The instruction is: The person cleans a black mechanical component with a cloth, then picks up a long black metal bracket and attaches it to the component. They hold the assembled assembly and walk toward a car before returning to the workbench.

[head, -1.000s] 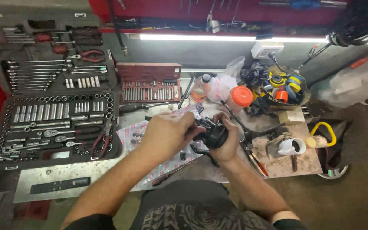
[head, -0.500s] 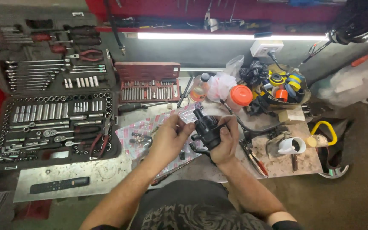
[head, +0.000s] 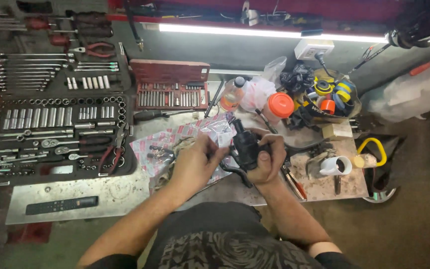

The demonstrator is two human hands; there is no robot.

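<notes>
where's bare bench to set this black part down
Barest is the metal sheet between the socket tray and the black remote. Crowded by the white cup, tape rolls and orange lid.
</notes>
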